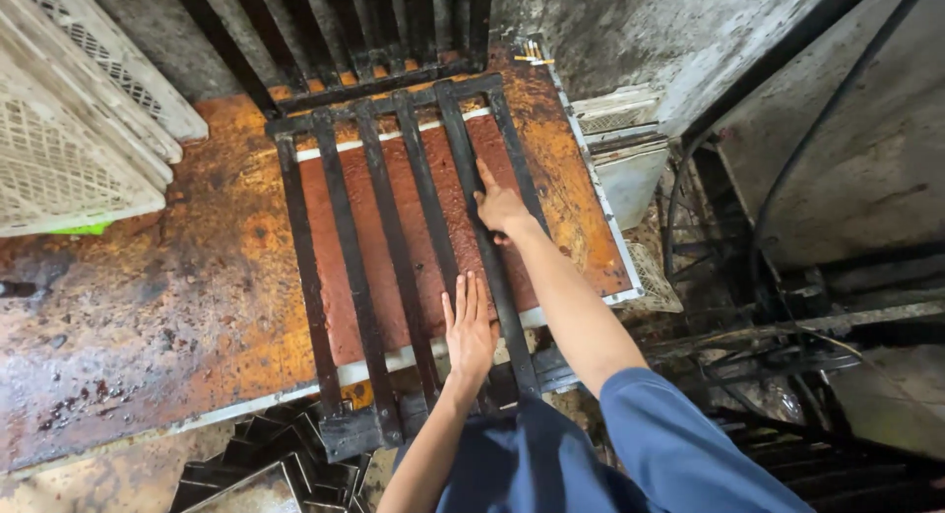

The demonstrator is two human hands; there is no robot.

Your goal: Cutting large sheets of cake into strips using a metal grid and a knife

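Observation:
A black metal frame of several long parallel bars (346,267) lies across a flat reddish-brown slab (421,203) with a white edge, on a rust-orange table (197,277). My left hand (469,331) lies flat, fingers together, on the slab between two bars near the table's front edge. My right hand (500,204) reaches farther in and presses flat on the slab beside the right-hand bars. Neither hand grips anything. My blue sleeve (669,444) fills the lower right.
White perforated plastic crates (69,119) lean at the left. More black bars (394,21) stand behind the table. A stack of dark metal trays (266,464) sits below the front edge. Dirty walls, cables and metal framework (768,277) crowd the right.

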